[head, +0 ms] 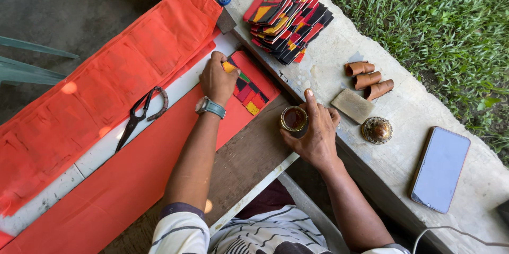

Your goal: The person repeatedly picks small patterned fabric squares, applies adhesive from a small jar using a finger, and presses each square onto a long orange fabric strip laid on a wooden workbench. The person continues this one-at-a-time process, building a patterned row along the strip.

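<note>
Risk: the small open jar [293, 119] of dark liquid sits at the board's edge, and a nudge could likely tip it onto the orange cloth [106, 95]. Right hand [317, 132]: fingers curled around the jar, steadying it. Left hand [217, 80]: closed, pressing down on the multicoloured patchwork piece [252, 87] beside the cloth. Scissors [139, 116] lie apart, untouched. A stack of finished patchwork pieces [289, 12] sits beyond.
</note>
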`<state>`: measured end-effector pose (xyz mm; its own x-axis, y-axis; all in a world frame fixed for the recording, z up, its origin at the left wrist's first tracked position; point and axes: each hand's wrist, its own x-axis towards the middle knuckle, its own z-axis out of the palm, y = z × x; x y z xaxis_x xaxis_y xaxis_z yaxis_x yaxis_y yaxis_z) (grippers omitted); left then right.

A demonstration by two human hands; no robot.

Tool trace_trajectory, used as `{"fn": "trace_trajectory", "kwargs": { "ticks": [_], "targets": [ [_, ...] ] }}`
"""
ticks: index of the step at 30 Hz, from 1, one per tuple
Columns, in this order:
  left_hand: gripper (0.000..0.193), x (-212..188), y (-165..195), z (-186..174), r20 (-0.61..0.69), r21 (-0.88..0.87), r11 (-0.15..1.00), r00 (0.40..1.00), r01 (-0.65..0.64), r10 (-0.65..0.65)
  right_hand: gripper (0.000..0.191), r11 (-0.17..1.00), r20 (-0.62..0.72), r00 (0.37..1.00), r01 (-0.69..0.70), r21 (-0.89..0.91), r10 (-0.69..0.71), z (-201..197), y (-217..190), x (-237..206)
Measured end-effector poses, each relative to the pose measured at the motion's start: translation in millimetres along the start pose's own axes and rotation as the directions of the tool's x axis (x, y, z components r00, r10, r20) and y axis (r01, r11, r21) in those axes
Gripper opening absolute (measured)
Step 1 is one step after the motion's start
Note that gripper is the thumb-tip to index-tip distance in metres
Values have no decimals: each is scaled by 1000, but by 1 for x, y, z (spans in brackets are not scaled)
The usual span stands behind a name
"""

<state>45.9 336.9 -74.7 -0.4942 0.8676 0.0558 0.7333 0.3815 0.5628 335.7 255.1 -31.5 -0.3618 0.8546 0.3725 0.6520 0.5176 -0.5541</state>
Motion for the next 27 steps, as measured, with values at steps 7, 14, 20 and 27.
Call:
{"fn": "trace_trajectory", "kwargs": {
  "ticks": [7,14,20,27],
  "targets": [
    [95,-15,-26,-14,16,-174,978,993,-116,120,121,999,-31,999,18,-31,-19,2,2,-1],
    [104,-28,-31,-18,154,-48,971,959,-235,239,120,997,-29,999,29,-77,-31,2,3,-4],
    [110,-26,-35,-11,204,10,964,944,-265,258,119,996,-32,999,15,-86,-18,-3,3,-5],
    [114,-24,-31,-16,288,90,956,926,-278,242,114,995,-114,993,43,95,-32,-14,12,-22]
  ]
}}
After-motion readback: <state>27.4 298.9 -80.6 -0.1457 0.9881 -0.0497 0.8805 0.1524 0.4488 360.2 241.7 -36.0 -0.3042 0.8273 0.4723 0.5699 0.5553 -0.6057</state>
